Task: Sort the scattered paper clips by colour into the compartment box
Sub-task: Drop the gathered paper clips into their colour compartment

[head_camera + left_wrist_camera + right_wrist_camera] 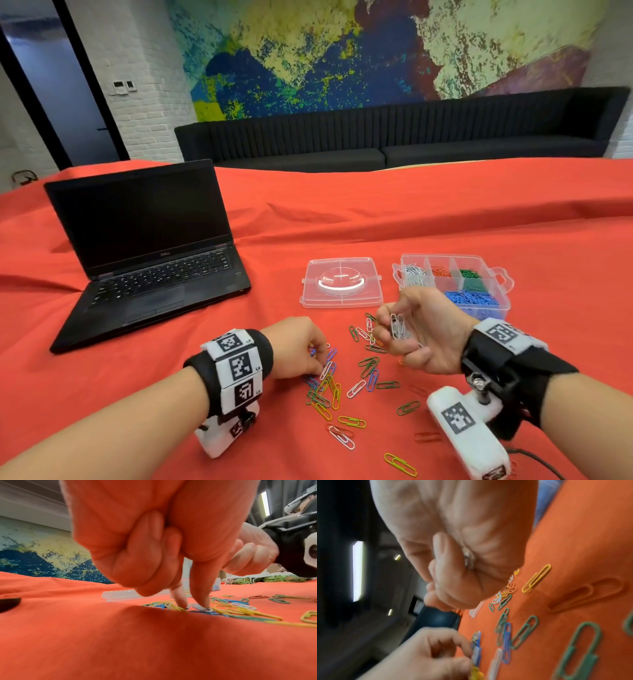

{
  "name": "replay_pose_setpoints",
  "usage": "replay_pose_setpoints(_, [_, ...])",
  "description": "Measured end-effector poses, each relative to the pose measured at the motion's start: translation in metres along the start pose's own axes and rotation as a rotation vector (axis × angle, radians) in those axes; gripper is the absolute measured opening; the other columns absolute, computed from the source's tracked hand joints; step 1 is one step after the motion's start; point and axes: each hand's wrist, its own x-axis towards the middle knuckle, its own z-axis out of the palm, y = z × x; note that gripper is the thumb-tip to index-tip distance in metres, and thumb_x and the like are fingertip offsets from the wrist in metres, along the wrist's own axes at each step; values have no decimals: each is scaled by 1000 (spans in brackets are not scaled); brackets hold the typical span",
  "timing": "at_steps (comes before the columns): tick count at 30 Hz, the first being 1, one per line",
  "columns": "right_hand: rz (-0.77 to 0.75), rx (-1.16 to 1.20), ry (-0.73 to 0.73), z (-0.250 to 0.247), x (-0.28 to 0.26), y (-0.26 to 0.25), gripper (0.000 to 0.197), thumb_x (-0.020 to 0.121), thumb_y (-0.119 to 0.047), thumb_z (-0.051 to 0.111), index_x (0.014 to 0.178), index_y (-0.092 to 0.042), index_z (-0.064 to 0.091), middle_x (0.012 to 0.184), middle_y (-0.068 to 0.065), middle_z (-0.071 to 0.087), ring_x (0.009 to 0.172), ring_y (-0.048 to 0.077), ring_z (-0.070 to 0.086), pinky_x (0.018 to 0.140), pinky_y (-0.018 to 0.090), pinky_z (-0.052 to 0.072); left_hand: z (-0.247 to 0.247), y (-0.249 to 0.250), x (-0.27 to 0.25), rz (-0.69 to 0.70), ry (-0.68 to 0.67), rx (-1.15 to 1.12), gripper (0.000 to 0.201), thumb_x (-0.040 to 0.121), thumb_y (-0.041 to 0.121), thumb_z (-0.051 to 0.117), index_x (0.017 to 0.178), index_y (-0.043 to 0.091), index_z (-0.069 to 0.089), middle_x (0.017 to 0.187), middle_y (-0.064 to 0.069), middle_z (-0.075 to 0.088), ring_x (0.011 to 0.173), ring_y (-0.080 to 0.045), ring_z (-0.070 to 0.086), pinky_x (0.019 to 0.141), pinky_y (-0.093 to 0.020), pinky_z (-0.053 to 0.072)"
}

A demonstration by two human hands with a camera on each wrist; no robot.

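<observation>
Gathering white clips: the right hand (423, 334) clutches a white paper-clip bunch (397, 326) while the left hand (297, 346) pinches another white clip (199, 607) from the pile, probably bound next for the compartment box (500, 294).

A red cloth (445, 212) carries a laptop (147, 253), lid (342, 282), compartment box (454, 284) — and scattered paper clips (352, 387).

Left wrist band (236, 370): black strap wrapped in white fabric carrying three square black-and-white coded markers, small "L" lettering beside them.
Left camera (222, 435): white-wrapped block under the band.
Right wrist band (507, 356): black strap, white marker patch.
Right camera (469, 431): white-wrapped, marker, metal screw, black cable trailing.
</observation>
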Motion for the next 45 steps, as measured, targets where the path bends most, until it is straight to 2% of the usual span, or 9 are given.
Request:
replay_pose_setpoints(4, [-5, -720, 164, 22, 4, 16, 15, 88, -19, 50, 75, -18, 58, 56, -1, 39, 39, 8, 28, 34, 13, 22, 4, 4, 1, -38, 33, 30, 24, 76, 38, 73, 84, 16, 70, 78, -2, 65, 69, -14, 53, 61, -22, 38])
replay_pose_setpoints(7, [-214, -1445, 172, 33, 6, 27, 8, 86, -26, 63, 83, -21, 69, 69, -2, 61, 59, 8, 51, 54, 17, 38, 6, 6, 2, -25, 38, 68, 15, 77, 31, 70, 80, 16, 70, 80, -2, 68, 69, -14, 54, 62, -21, 39])
replay_pose_setpoints(13, [-262, -1777, 190, 42, 4, 35, 16, 85, -18, 57, 90, -10, 71, 92, 10, 70, 87, 25, 62, 66, 21, 38, 2, -8, 4, -44, -35, -181, 10, 82, 19, 66, 77, 11, 69, 61, 2, 55, 53, -8, 44, 52, -19, 38])
replay_pose_setpoints(16, [-167, -1566, 130, 31, 3, 32, 18, 87, -25, 59, 80, -10, 67, 68, 7, 60, 61, 18, 50, 51, 19, 35, -7, -19, 3, -178, -52, -692, 20, 88, 17, 61, 69, 18, 57, 49, 4, 42, 39, -10, 34, 40, -16, 29])
replay_pose_setpoints(20, [92, -438, 72, 13, 0, 20, 15, 79, -20, 44, 64, -20, 43, 56, -2, 31, 39, 8, 20, 35, 9, 13, -17, -30, 4, -257, -140, -1440, 18, 84, 12, 35, 68, 18, 41, 53, 0, 29, 33, -7, 18, 38, -5, 15])
replay_pose_setpoints(25, [75, 72, -7, -3, -4, 8, 13, 71, -17, 38, 66, -12, 49, 61, 5, 41, 38, 10, 24, 33, 8, 14, -22, -30, 10, -183, -161, -1711, 20, 78, 22, 32, 64, 12, 41, 60, -7, 34, 33, -10, 23, 40, -8, 15])
replay_pose_setpoints(39, [9, -594, 449, -7, 18, 2, 23, 91, -14, 46, 99, -9, 67, 54, -1, 41, 34, 9, 24, 36, 10, 18, -19, -22, 37, -246, -166, -1296, 27, 84, 2, 24, 72, 16, 44, 54, 1, 32, 32, -4, 20, 34, -6, 13])
replay_pose_setpoints(42, [-33, -990, 455, -1, 15, 1, 21, 91, -14, 50, 90, -13, 71, 48, -2, 48, 27, 6, 35, 28, 16, 24, -14, -18, 39, -156, -96, -775, 26, 92, 7, 34, 81, 18, 55, 54, 1, 35, 37, -9, 31, 34, -13, 26])
replay_pose_setpoints(45, [-62, -1217, 450, -4, 13, -2, 23, 89, -12, 53, 95, -4, 73, 66, 2, 59, 28, 1, 41, 28, 11, 27, -10, -16, 41, 26, -103, -189, 11, 90, 19, 57, 99, 17, 64, 70, 5, 56, 61, -11, 52, 60, -24, 43])
